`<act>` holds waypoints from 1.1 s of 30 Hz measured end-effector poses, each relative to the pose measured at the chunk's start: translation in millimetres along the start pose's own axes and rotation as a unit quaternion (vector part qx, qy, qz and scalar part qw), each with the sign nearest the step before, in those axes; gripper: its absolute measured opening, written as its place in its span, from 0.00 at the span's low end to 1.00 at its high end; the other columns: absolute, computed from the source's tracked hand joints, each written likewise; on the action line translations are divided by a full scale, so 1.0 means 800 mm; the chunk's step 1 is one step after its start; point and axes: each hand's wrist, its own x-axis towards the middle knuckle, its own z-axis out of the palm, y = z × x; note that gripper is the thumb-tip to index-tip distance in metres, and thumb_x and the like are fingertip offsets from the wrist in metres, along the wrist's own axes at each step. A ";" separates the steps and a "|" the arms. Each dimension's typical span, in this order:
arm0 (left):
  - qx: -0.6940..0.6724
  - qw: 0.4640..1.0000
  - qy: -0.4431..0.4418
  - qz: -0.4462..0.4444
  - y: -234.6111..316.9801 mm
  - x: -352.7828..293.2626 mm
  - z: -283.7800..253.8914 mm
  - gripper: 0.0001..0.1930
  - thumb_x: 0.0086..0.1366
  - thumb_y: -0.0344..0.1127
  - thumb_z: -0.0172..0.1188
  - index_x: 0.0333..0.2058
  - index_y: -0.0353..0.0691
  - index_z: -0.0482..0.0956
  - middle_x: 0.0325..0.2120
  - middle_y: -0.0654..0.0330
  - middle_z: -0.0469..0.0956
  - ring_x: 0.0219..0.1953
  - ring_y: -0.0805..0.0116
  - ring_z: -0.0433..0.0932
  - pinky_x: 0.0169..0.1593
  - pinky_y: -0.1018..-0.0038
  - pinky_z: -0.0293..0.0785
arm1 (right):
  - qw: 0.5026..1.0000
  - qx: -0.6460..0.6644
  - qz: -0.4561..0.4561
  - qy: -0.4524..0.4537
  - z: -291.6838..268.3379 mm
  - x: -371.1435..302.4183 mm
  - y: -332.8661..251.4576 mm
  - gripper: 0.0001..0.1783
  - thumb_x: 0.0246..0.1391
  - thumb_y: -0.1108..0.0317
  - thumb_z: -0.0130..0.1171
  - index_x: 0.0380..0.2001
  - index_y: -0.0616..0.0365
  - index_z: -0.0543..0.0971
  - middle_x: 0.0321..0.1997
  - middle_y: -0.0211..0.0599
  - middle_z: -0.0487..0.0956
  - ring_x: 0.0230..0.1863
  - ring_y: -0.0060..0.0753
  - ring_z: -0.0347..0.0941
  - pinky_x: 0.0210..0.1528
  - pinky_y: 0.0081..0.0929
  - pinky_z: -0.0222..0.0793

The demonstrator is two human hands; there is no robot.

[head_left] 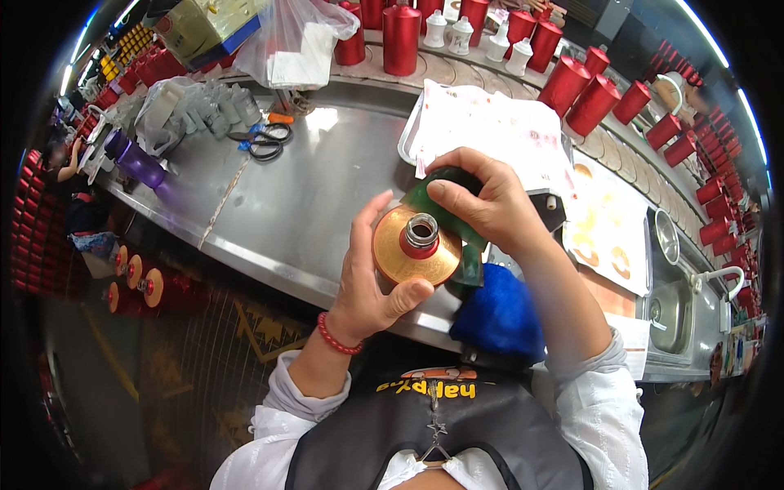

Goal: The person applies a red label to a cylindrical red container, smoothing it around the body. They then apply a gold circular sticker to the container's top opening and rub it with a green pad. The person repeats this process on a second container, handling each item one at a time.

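Left grip [365, 282]: clamped on a gold-shouldered bottle [398, 263], your fingers along its left side, thumb across its lower right. Right grip [498, 200]: closed on a dark green piece [441, 198], thumb on top; whether that piece touches the bottle you cannot tell from this angle. Bottle position: in front of you, over the near part of the metal counter [302, 208], open mouth toward the camera, red band below the glass neck. On your left wrist, a red beaded bracelet [339, 339]. Just beyond the green piece, to the lower right: a blue cloth [500, 314] at the counter's near edge. Farther out: black-handled scissors [265, 145] ahead to the left, a purple bottle [135, 161] far left, red bottles [402, 41] along the back.
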 end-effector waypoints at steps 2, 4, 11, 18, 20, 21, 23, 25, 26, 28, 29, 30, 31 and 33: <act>-0.061 0.998 0.001 -0.015 -0.007 0.001 0.007 0.51 0.57 0.54 0.73 0.65 0.31 0.52 0.56 0.49 0.70 0.59 0.63 0.72 0.61 0.67 0.69 | 0.994 -0.089 0.059 0.030 -0.010 0.006 -0.007 0.12 0.58 0.67 0.65 0.43 0.61 0.80 0.39 0.30 0.81 0.41 0.21 0.75 0.47 0.23 0.73; -0.090 0.996 -0.019 -0.014 -0.006 0.003 0.007 0.48 0.57 0.50 0.73 0.64 0.32 0.53 0.55 0.50 0.70 0.58 0.64 0.72 0.61 0.67 0.69 | 0.998 -0.014 0.052 0.022 -0.010 0.004 -0.014 0.13 0.58 0.67 0.65 0.43 0.62 0.79 0.37 0.31 0.81 0.40 0.22 0.75 0.46 0.24 0.73; -0.139 0.990 -0.018 -0.031 -0.013 0.001 0.006 0.43 0.55 0.43 0.72 0.63 0.33 0.57 0.54 0.52 0.70 0.57 0.66 0.72 0.61 0.68 0.70 | 0.995 -0.064 -0.069 0.026 -0.004 0.010 0.002 0.15 0.54 0.67 0.67 0.42 0.63 0.80 0.36 0.41 0.82 0.40 0.31 0.79 0.45 0.27 0.74; -0.167 0.984 -0.041 -0.046 -0.019 0.001 0.004 0.46 0.54 0.48 0.72 0.63 0.32 0.58 0.55 0.51 0.71 0.57 0.64 0.73 0.61 0.68 0.70 | 0.996 -0.026 -0.076 -0.025 -0.001 0.007 -0.005 0.14 0.54 0.68 0.69 0.42 0.63 0.80 0.38 0.35 0.82 0.42 0.22 0.75 0.47 0.23 0.72; -0.171 0.982 -0.051 -0.057 -0.013 0.011 0.001 0.49 0.52 0.54 0.73 0.63 0.31 0.58 0.55 0.51 0.71 0.56 0.64 0.74 0.60 0.68 0.72 | 0.984 -0.167 -0.033 0.045 -0.005 0.018 0.001 0.13 0.56 0.68 0.67 0.42 0.63 0.80 0.38 0.32 0.82 0.42 0.21 0.75 0.47 0.23 0.72; -0.162 0.983 -0.071 -0.052 -0.014 0.013 -0.004 0.51 0.52 0.55 0.73 0.64 0.29 0.57 0.56 0.51 0.71 0.57 0.64 0.73 0.61 0.68 0.70 | 0.995 -0.088 -0.021 0.052 -0.007 0.016 0.001 0.12 0.56 0.69 0.67 0.42 0.62 0.80 0.38 0.31 0.82 0.42 0.21 0.75 0.47 0.23 0.73; -0.178 0.977 -0.074 -0.095 -0.009 0.012 -0.013 0.50 0.55 0.52 0.72 0.66 0.30 0.55 0.56 0.50 0.71 0.58 0.64 0.72 0.62 0.69 0.67 | 0.999 0.040 -0.024 0.026 -0.004 0.006 -0.004 0.12 0.57 0.69 0.66 0.43 0.62 0.80 0.38 0.30 0.81 0.42 0.20 0.75 0.48 0.22 0.73; -0.134 0.987 -0.046 -0.079 -0.010 0.003 -0.015 0.52 0.58 0.54 0.70 0.69 0.29 0.51 0.57 0.50 0.70 0.59 0.63 0.71 0.63 0.69 0.65 | 1.000 0.001 -0.016 0.001 0.006 -0.001 -0.003 0.13 0.58 0.68 0.67 0.43 0.62 0.80 0.38 0.30 0.81 0.42 0.19 0.74 0.48 0.21 0.72; -0.087 0.995 -0.019 -0.037 -0.011 -0.002 -0.010 0.51 0.59 0.54 0.70 0.68 0.28 0.51 0.57 0.50 0.69 0.58 0.63 0.71 0.63 0.69 0.65 | 1.000 0.000 0.014 0.011 0.006 -0.001 0.001 0.13 0.58 0.67 0.67 0.43 0.62 0.80 0.38 0.29 0.81 0.42 0.18 0.74 0.48 0.21 0.72; 0.012 0.998 0.034 0.044 -0.014 -0.011 0.010 0.50 0.60 0.53 0.70 0.68 0.28 0.51 0.57 0.50 0.68 0.58 0.62 0.71 0.63 0.68 0.65 | 1.000 0.009 -0.005 0.004 0.007 -0.001 0.001 0.14 0.58 0.67 0.67 0.43 0.62 0.80 0.38 0.30 0.80 0.42 0.18 0.73 0.48 0.22 0.71; -0.073 0.993 0.069 0.059 -0.008 -0.007 0.031 0.47 0.60 0.50 0.70 0.66 0.29 0.52 0.57 0.50 0.67 0.58 0.62 0.71 0.63 0.68 0.66 | 1.000 -0.005 0.005 -0.009 0.005 0.001 0.002 0.14 0.58 0.66 0.67 0.43 0.62 0.80 0.38 0.29 0.80 0.42 0.19 0.73 0.48 0.22 0.71; -0.110 0.992 0.057 0.019 -0.001 -0.006 0.031 0.44 0.59 0.44 0.72 0.64 0.30 0.53 0.56 0.49 0.68 0.58 0.64 0.71 0.62 0.68 0.68 | 1.000 -0.019 0.010 -0.020 -0.001 0.005 0.002 0.14 0.58 0.66 0.67 0.43 0.62 0.80 0.38 0.29 0.80 0.42 0.19 0.74 0.48 0.22 0.71; -0.118 0.992 0.048 -0.002 0.001 -0.003 0.028 0.43 0.59 0.42 0.71 0.64 0.30 0.54 0.56 0.49 0.68 0.58 0.64 0.71 0.61 0.68 0.69 | 0.998 -0.065 0.005 -0.002 -0.004 0.011 0.004 0.13 0.58 0.66 0.66 0.43 0.62 0.80 0.38 0.29 0.80 0.42 0.19 0.74 0.47 0.22 0.71; -0.144 0.988 0.037 -0.032 0.002 0.000 0.022 0.42 0.58 0.40 0.70 0.63 0.30 0.54 0.55 0.49 0.69 0.57 0.65 0.72 0.61 0.68 0.70 | 0.997 -0.080 -0.016 0.012 -0.011 0.024 -0.017 0.14 0.56 0.67 0.67 0.43 0.62 0.80 0.35 0.34 0.81 0.40 0.21 0.76 0.45 0.22 0.72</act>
